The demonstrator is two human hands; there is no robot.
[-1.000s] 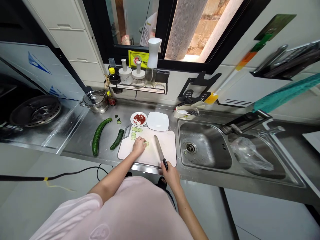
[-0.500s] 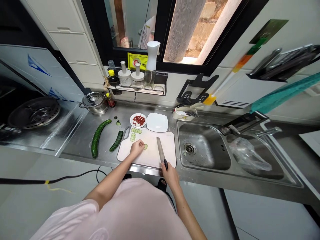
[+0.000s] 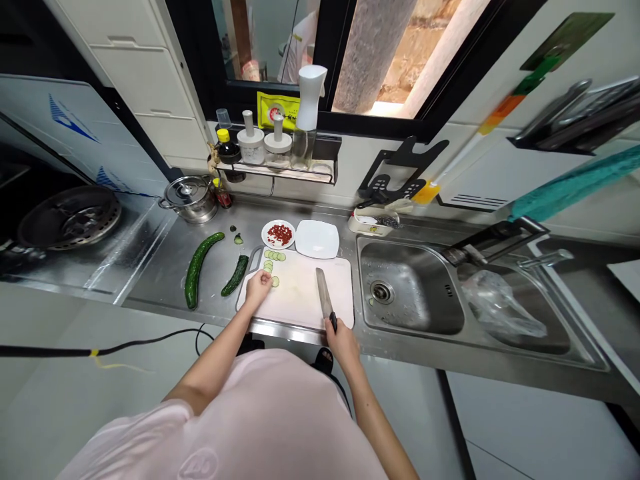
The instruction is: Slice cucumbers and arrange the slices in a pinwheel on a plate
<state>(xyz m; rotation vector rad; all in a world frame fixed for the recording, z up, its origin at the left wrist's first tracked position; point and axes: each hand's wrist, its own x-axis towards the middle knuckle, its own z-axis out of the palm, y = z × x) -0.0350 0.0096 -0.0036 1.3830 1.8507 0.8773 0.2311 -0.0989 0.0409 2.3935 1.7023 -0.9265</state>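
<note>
My left hand (image 3: pixel 259 288) rests curled on the left part of a white cutting board (image 3: pixel 320 307), and its fingers hide whatever lies beneath them. Thin cucumber slices (image 3: pixel 269 262) lie in a short row just beyond it, with a single slice (image 3: pixel 275 282) by my fingertips. My right hand (image 3: pixel 343 343) grips the black handle of a kitchen knife (image 3: pixel 325 298) at the board's front edge, its blade pointing away from me. Left of the board lie a short cucumber piece (image 3: pixel 235 275) and a longer cucumber (image 3: pixel 197 270).
Behind the board stand a small plate of chopped red chilli (image 3: pixel 279 234) and a white square plate (image 3: pixel 317 239). A steel double sink (image 3: pixel 410 287) lies right, a steel pot (image 3: pixel 190 200) back left, and a shelf of bottles and jars (image 3: pixel 275 173) along the back.
My left hand has slid left across the board, away from the loose slice. My right hand and the knife stay at the board's front edge, shifted only slightly.
</note>
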